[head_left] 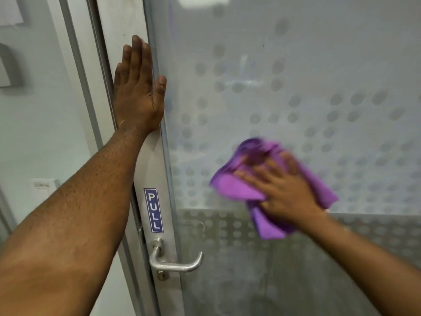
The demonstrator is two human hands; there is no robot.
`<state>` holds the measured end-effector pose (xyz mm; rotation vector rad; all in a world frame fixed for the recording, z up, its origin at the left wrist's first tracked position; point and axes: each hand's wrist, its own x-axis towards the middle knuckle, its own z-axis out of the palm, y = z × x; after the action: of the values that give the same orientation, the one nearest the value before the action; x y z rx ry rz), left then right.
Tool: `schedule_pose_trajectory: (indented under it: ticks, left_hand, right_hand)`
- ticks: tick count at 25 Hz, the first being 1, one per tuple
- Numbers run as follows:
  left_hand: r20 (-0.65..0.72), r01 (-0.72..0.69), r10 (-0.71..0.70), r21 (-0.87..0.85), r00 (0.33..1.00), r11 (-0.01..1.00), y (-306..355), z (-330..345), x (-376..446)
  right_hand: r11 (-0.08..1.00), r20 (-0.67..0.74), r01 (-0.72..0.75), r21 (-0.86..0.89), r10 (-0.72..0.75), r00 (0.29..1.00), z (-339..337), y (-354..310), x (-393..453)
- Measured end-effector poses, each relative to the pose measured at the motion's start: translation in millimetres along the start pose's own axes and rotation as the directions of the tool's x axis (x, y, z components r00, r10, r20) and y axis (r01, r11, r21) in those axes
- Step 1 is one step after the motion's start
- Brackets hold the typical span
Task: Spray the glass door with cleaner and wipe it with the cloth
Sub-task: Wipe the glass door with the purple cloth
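Head camera is looking down two bare arms reaching out to a glass door (296, 76). Nearest to us, the right hand (284, 190) is pressing flat on a purple cloth (232, 185), with its fingers spread wide over it, not curled around it. The cloth is sticking out past the fingertips on the far side and hanging down below the palm. It is looking blurry, so it seems to be moving. Just under the hand, a frosted band with dots is starting across the glass.

Off to the left of the cloth and lower down, a metal door handle (175, 263) is poking out, and a blue PULL sign (153, 210) is sitting above it on the door frame (145, 156).

Farther away and higher, the left hand (136, 92) is lying open and flat on that frame, holding nothing. It looks like it is steadying the door.

I think the wiping step is going on now. No spray bottle is showing. Next, the cloth probably needs sliding up to the dotted glass above the hand, pressing evenly.
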<state>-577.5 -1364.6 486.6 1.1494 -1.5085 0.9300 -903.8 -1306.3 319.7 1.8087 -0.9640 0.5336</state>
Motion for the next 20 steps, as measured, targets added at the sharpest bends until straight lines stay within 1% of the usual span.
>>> schedule_pose_trajectory:
  ticks: [1,3,4,5,6,7,10,12,13,15,16,17,18,19,20]
  left_hand:
    - [-0.018,0.004,-0.004,0.011,1.000,1.000,0.6,1.3,-0.2]
    - [-0.055,0.003,-0.001,0.026,0.998,1.000,1.0,4.4,0.1]
    - [-0.072,-0.003,0.005,0.028,0.997,1.000,0.9,5.6,0.0]
    - [-0.086,-0.011,0.013,0.031,0.996,0.999,0.3,6.7,0.2]
    - [-0.098,-0.015,0.018,0.034,0.995,0.999,-0.2,8.0,0.1]
    - [-0.108,-0.017,0.021,0.035,0.994,0.999,-1.1,8.4,0.7]
    - [-0.115,-0.008,0.013,0.045,0.993,0.999,-2.9,9.9,0.4]
    - [-0.112,-0.001,0.007,0.047,0.994,0.999,-2.2,8.7,-0.4]
    - [-0.108,-0.001,0.006,0.040,0.994,0.999,-2.0,7.3,-0.6]
    - [-0.102,-0.006,0.007,0.014,0.995,1.000,-0.9,3.8,0.6]
    - [-0.103,-0.008,0.009,0.002,0.995,1.000,0.2,2.5,0.6]
    - [-0.108,-0.010,0.009,-0.003,0.994,1.000,1.0,1.9,-0.4]
    - [-0.119,-0.011,0.011,-0.001,0.993,1.000,1.9,1.6,-1.2]
    - [-0.119,-0.008,0.008,0.003,0.993,1.000,1.9,1.1,-2.1]
    - [-0.113,-0.002,0.003,0.007,0.994,1.000,1.4,1.5,-2.5]
  right_hand:
    - [0.990,-0.052,-0.142,-0.022,0.141,0.989,-6.2,24.2,-8.0]
    - [0.927,-0.128,-0.374,-0.007,0.370,0.920,-12.8,40.1,-9.4]
    - [0.888,-0.140,-0.460,0.012,0.457,0.878,-10.6,29.2,-2.6]
    - [0.856,-0.139,-0.515,0.049,0.516,0.845,-6.8,11.4,7.5]
    - [0.847,-0.134,-0.525,0.083,0.531,0.836,-3.9,-8.5,17.6]
    - [0.865,-0.132,-0.493,0.098,0.502,0.855,-0.4,-26.6,24.8]
    - [0.945,-0.079,-0.311,0.101,0.319,0.945,9.8,-60.7,19.0]
    - [0.980,-0.020,-0.175,0.094,0.177,0.984,16.8,-73.8,2.7]
    - [0.991,0.034,-0.091,0.100,0.088,0.996,20.6,-79.7,-7.5]
    - [0.986,0.157,0.097,0.132,-0.118,0.981,28.5,-81.1,-33.2]
    - [0.973,0.183,0.179,0.146,-0.205,0.962,32.6,-73.0,-47.5]
    - [0.967,0.181,0.219,0.133,-0.241,0.954,35.3,-62.3,-59.2]
    - [0.979,0.161,0.178,0.097,-0.192,0.968,34.3,-53.0,-64.8]
    - [0.997,0.122,0.044,0.064,-0.052,0.991,30.2,-47.6,-61.6]
    - [0.988,0.065,-0.146,0.049,0.143,0.988,23.9,-47.5,-49.4]
